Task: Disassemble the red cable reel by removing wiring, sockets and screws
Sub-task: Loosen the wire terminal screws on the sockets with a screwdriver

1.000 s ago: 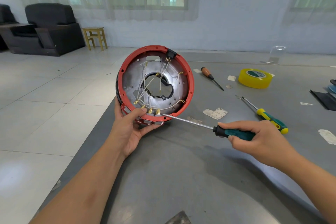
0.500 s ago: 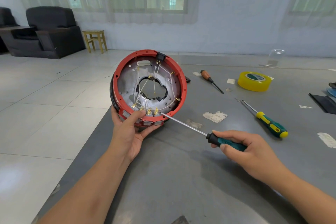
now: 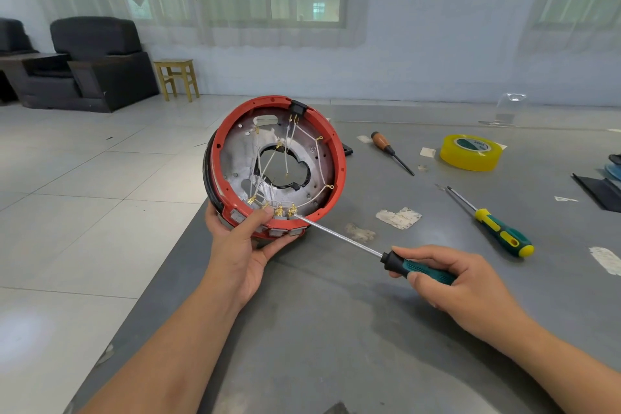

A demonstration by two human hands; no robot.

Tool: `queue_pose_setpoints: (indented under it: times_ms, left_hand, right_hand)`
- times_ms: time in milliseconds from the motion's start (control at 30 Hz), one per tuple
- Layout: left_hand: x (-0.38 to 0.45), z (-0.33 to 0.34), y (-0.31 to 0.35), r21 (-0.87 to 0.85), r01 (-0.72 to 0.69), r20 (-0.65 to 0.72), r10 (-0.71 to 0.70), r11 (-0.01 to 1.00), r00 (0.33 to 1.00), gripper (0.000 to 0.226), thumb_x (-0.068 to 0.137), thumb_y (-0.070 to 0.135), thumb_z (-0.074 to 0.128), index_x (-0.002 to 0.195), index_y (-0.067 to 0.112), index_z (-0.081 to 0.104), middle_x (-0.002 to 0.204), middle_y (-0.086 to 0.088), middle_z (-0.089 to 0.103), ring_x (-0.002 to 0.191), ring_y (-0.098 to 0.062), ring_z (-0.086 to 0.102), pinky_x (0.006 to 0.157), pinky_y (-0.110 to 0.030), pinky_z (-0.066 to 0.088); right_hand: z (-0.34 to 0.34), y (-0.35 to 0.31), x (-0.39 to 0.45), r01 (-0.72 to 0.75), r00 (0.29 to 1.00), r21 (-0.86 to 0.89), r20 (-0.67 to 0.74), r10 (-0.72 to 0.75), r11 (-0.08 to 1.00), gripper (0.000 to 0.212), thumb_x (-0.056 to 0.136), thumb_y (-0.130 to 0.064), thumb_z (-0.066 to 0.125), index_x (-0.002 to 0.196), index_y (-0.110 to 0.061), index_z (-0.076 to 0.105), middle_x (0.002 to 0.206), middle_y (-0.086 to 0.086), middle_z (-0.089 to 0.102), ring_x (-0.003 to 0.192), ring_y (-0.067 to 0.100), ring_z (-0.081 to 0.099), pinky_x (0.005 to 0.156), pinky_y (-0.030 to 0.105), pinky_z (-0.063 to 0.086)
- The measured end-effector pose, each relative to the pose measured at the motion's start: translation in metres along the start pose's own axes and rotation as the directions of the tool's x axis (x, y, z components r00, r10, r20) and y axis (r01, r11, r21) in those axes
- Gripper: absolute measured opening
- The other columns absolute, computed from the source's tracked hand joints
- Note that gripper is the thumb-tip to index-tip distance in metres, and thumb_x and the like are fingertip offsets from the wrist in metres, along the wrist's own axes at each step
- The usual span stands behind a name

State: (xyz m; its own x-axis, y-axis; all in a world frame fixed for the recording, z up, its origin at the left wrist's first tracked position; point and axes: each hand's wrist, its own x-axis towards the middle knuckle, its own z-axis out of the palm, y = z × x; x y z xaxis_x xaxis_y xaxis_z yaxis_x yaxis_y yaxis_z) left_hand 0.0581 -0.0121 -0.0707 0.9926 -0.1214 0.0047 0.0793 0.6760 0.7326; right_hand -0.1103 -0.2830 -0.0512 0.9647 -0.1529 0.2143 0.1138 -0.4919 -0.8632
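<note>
Red plastic rims the reel [image 3: 339, 158], which stands tilted on edge at the near-left corner of the table [image 3: 336, 329]; since a second ago it has swung a little left and closer, its open face turning more toward the camera, while the screwdriver [image 3: 356, 245] tip stays at the rightmost brass terminal [image 3: 292, 211] on the lower rim; judging by that, the person is still working this terminal loose, with wiring and sockets yet to come out. The left hand [image 3: 242, 245] cups the reel from below, thumb pressed over the rim beside the terminals; the right hand [image 3: 460, 282] is wrapped round the ribbed green-black handle. Inside, a dull metal plate with a ragged central hole carries thin white wires [image 3: 268, 161]; a black switch [image 3: 298, 107] sits at the top. Spare screwdrivers and glossy yellow tape [image 3: 470, 152] lie well apart on the matte grey table.
</note>
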Motion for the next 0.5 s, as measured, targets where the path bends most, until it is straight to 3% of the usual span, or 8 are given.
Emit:
queue_pose_setpoints:
  times_ms: [100,200,367,500]
  left_hand:
    - [-0.002,-0.002,0.003,0.038,0.015,0.036,-0.016,0.999,0.999,0.095,0.064,0.003,0.093,0.136,0.043,0.047,0.141,-0.008,0.063,0.112,-0.041,0.074,0.082,-0.068,0.06]
    - [-0.004,-0.007,0.006,0.106,0.029,0.065,-0.036,0.994,0.997,0.086,0.072,0.001,0.092,0.134,0.039,0.046,0.14,-0.008,0.065,0.112,-0.04,0.074,0.082,-0.064,0.062]
    - [-0.003,-0.015,0.014,0.196,0.056,0.086,-0.074,0.979,0.994,0.079,0.07,0.006,0.091,0.129,0.033,0.046,0.129,-0.01,0.073,0.11,-0.041,0.075,0.081,-0.055,0.064]
    - [-0.002,-0.019,0.017,0.188,0.084,0.107,-0.105,0.979,0.989,0.081,0.07,0.003,0.091,0.131,0.031,0.046,0.125,-0.012,0.075,0.111,-0.043,0.074,0.081,-0.054,0.065]
  right_hand:
    - [-0.002,-0.002,0.0,0.022,1.0,-0.088,0.012,-0.021,0.996,0.048,0.091,-0.011,0.072,0.11,-0.055,0.073,0.103,-0.021,0.077,0.086,0.003,0.069,0.068,0.013,0.05]
    - [-0.004,-0.002,0.002,0.041,0.999,-0.111,0.013,-0.039,0.993,0.05,0.09,-0.012,0.074,0.11,-0.057,0.072,0.105,-0.023,0.076,0.099,0.004,0.07,0.08,0.016,0.054]
    - [-0.006,-0.005,0.003,0.075,0.997,-0.124,0.009,-0.074,0.99,0.055,0.087,-0.006,0.075,0.106,-0.058,0.073,0.1,-0.026,0.076,0.093,-0.004,0.069,0.073,0.004,0.046]
    - [-0.009,-0.004,0.006,0.068,0.998,-0.142,0.026,-0.066,0.988,0.056,0.087,-0.007,0.076,0.105,-0.06,0.073,0.099,-0.025,0.076,0.085,0.0,0.068,0.066,0.008,0.047]
